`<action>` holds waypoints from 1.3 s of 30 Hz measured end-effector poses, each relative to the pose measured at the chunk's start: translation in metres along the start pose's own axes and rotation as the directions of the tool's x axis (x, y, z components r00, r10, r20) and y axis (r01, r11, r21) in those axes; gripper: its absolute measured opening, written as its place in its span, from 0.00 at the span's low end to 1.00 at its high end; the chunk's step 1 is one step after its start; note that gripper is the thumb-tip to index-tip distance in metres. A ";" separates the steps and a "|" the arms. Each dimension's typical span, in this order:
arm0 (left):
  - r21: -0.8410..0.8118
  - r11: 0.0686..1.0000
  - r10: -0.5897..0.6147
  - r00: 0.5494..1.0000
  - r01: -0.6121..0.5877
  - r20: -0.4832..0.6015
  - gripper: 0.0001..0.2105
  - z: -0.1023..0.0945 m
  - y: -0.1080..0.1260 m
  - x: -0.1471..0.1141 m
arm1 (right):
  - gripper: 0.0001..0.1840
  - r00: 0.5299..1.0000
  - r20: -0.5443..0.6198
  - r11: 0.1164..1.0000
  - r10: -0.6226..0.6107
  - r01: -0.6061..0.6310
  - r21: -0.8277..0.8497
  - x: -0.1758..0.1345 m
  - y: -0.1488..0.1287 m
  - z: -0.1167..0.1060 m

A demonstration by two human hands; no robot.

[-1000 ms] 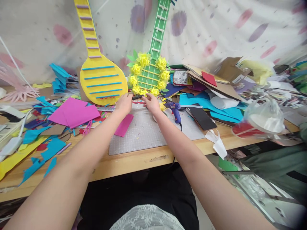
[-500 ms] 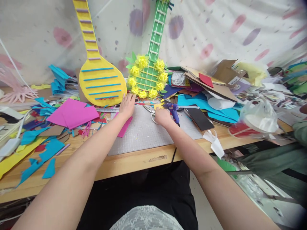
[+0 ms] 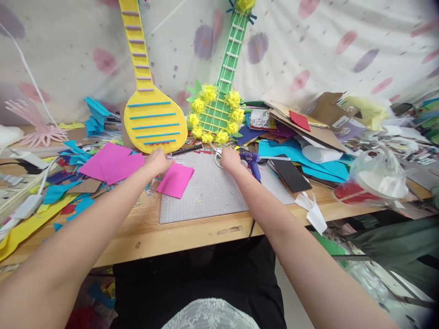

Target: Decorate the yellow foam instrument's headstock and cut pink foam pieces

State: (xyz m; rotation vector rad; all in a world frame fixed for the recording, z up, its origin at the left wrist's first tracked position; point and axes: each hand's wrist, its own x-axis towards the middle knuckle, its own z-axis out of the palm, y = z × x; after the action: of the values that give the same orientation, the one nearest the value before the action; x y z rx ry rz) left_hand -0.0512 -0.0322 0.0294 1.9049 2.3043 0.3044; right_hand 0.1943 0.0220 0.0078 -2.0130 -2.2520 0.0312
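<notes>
My right hand (image 3: pixel 230 160) is closed around a pair of scissors (image 3: pixel 217 159); a white handle loop and part of the blades show beside the fingers. Just right of it lies a purple glue gun (image 3: pixel 253 164) with a pale glue stick in its back. My left hand (image 3: pixel 157 162) is curled, thumb pointing right, in front of a yellow paper instrument (image 3: pixel 156 121); what its fingers hold, if anything, is hidden. Near that hand a magenta sheet (image 3: pixel 176 180) rests partly on the grey cutting mat (image 3: pixel 212 196). A black pen (image 3: pixel 188 149) lies behind it.
A green instrument with yellow flowers (image 3: pixel 219 114) leans against the curtain. Magenta pieces (image 3: pixel 109 164) and blue scraps lie left. On the right are a phone (image 3: pixel 291 173), a white mask (image 3: pixel 313 212), stacked card and a red tub (image 3: pixel 356 189). A person in green sits at far right.
My left hand has moved left and toward me, uncovering the black pen and more of the magenta sheet. My right hand has closed on the scissors. The view has shifted slightly left.
</notes>
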 end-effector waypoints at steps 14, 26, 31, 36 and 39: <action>0.090 0.990 -0.135 0.914 0.108 0.383 0.14 0.006 0.007 -0.013 | 0.26 0.988 -0.134 0.974 -0.077 0.103 0.201 -0.041 -0.032 0.024; -0.200 0.980 0.056 0.974 -0.011 0.219 0.17 0.002 -0.004 -0.009 | 0.17 0.969 -0.224 0.988 0.105 -0.075 0.137 -0.032 -0.008 0.022; 0.014 0.998 0.055 0.977 -0.059 0.207 0.17 -0.002 -0.006 -0.005 | 0.19 0.990 -0.067 0.992 0.122 -0.119 0.049 -0.024 -0.003 0.009; 0.120 0.987 0.077 0.967 -0.108 0.243 0.20 -0.001 -0.007 -0.002 | 0.19 0.995 -0.061 0.996 0.076 -0.073 0.040 -0.037 0.002 -0.005; 0.174 0.980 0.059 0.973 -0.100 0.224 0.23 0.000 -0.011 0.001 | 0.20 0.996 -0.025 0.996 0.086 -0.086 0.012 -0.047 0.005 -0.013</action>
State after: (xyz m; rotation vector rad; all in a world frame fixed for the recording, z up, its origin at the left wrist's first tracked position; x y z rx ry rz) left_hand -0.0620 -0.0331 0.0268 2.0041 2.1805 -0.1109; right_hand 0.2052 -0.0250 0.0163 -2.0911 -2.1440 0.0254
